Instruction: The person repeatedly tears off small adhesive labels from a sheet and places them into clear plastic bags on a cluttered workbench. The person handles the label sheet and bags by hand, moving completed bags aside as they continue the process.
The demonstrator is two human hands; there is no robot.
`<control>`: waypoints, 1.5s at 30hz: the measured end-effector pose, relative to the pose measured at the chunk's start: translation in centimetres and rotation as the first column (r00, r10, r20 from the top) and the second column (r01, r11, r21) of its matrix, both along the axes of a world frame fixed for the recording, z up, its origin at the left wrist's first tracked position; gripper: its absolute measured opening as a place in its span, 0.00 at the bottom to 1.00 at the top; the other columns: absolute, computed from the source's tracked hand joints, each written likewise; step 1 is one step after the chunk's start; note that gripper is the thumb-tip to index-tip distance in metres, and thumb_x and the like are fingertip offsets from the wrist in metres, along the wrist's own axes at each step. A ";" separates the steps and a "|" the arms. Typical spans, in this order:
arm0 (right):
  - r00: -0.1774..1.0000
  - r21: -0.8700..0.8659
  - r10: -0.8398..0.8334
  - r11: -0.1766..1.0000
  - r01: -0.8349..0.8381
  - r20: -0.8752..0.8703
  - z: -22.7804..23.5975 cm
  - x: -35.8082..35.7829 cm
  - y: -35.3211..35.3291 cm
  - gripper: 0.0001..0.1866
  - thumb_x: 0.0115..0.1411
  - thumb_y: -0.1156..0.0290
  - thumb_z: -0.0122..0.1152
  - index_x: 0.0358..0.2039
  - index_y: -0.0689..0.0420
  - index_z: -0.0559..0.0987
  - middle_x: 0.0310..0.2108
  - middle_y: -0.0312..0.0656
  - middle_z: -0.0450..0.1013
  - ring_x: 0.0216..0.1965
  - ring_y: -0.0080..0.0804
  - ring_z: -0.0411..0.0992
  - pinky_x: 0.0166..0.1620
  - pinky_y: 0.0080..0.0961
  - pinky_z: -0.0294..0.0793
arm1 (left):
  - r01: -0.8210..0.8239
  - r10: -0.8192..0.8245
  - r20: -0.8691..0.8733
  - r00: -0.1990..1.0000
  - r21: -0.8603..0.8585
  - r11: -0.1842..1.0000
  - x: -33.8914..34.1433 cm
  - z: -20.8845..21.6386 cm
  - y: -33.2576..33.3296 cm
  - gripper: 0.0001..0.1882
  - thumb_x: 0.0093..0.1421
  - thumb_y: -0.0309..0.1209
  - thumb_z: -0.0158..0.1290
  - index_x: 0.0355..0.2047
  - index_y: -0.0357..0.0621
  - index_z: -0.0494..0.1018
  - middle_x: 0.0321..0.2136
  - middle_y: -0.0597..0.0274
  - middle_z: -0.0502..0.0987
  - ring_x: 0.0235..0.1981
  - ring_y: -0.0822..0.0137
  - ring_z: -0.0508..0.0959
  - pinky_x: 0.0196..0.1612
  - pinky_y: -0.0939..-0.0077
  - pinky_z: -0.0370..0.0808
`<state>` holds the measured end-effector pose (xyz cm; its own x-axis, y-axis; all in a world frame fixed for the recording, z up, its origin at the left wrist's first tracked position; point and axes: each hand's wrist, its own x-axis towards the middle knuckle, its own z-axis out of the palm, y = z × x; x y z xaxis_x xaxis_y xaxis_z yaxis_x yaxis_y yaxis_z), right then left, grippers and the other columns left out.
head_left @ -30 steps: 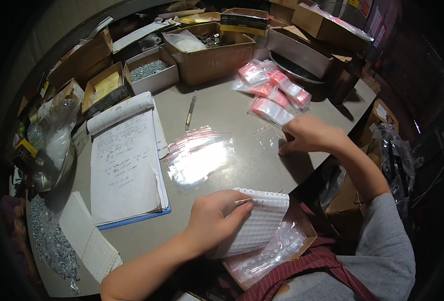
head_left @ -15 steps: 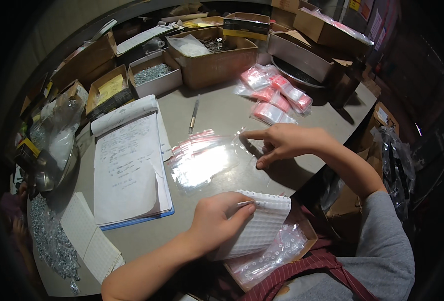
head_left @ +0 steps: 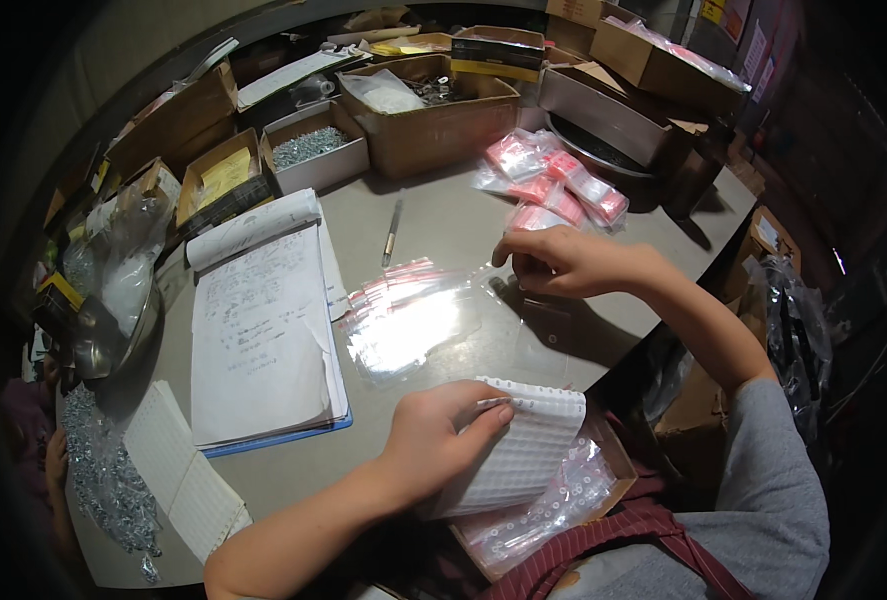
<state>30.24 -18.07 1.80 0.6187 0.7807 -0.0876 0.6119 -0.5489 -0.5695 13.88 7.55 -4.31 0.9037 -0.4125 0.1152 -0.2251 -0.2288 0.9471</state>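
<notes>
My left hand (head_left: 441,440) is closed on a folded white sheet of small labels (head_left: 523,440), its thumb pressed on the top edge. Beneath the sheet sits a cardboard box (head_left: 618,462) of clear bags holding small white rings (head_left: 533,515). My right hand (head_left: 573,262) hovers over the table with fingers curled in; whatever lies between the fingertips is hidden. Just below it is a clear small bag (head_left: 503,288). Left of that bag, clear zip bags with red strips (head_left: 403,325) lie overlapped in a glaring fan.
Packs of red-edged bags (head_left: 553,185) lie beyond my right hand. A clipboard of handwritten paper (head_left: 258,330) and a pen (head_left: 392,232) lie left. Loose metal screws (head_left: 108,475) and more label sheets (head_left: 183,470) are far left. Open boxes (head_left: 433,125) line the back. Another person's arm (head_left: 56,480) shows at left.
My right hand has lifted slightly up and away, and its pointing finger and thumb have curled in. My left hand keeps the label sheet in place.
</notes>
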 end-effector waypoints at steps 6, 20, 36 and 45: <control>0.848 -0.177 0.122 0.984 -0.034 0.516 -3.4 0.0 0.4 0.18 0.57 0.78 0.60 0.49 0.60 0.73 0.42 0.49 0.76 0.43 0.50 0.77 0.46 0.42 0.77 | -0.018 0.014 -0.099 0.995 -0.040 0.999 0.2 -0.3 -0.1 0.13 0.64 0.34 0.61 0.42 0.36 0.82 0.35 0.46 0.84 0.35 0.55 0.85 0.40 0.68 0.79; 0.997 0.235 0.078 0.969 -0.075 -0.004 -0.3 -8.8 0.3 0.14 0.67 0.65 0.65 0.43 0.63 0.77 0.40 0.46 0.76 0.42 0.38 0.78 0.46 0.32 0.78 | -0.035 0.027 0.260 0.965 0.024 0.999 -0.2 -0.1 -0.4 0.08 0.59 0.28 0.64 0.39 0.39 0.83 0.32 0.51 0.82 0.31 0.52 0.83 0.36 0.66 0.78; 0.979 0.317 0.089 0.937 -0.144 0.184 -0.7 -9.2 0.2 0.18 0.54 0.72 0.66 0.46 0.61 0.76 0.42 0.46 0.76 0.43 0.45 0.77 0.47 0.38 0.77 | -0.011 0.020 0.140 0.990 -0.061 0.998 -0.4 -0.8 -0.1 0.09 0.60 0.28 0.64 0.39 0.39 0.83 0.32 0.50 0.83 0.31 0.54 0.83 0.35 0.67 0.79; 0.980 -0.058 -0.194 0.980 0.191 -0.053 -1.1 -5.5 -1.1 0.14 0.60 0.64 0.62 0.37 0.63 0.81 0.28 0.45 0.77 0.31 0.33 0.76 0.38 0.32 0.75 | 0.003 0.003 0.190 0.982 -0.029 1.000 -0.1 -0.1 -0.4 0.09 0.60 0.28 0.64 0.39 0.38 0.84 0.33 0.49 0.84 0.31 0.53 0.84 0.36 0.67 0.79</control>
<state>24.75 -19.13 0.68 0.7498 0.6407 -0.1652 0.4585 -0.6832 -0.5684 13.75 7.16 -4.39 0.8640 -0.4066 0.2969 -0.4017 -0.2015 0.8933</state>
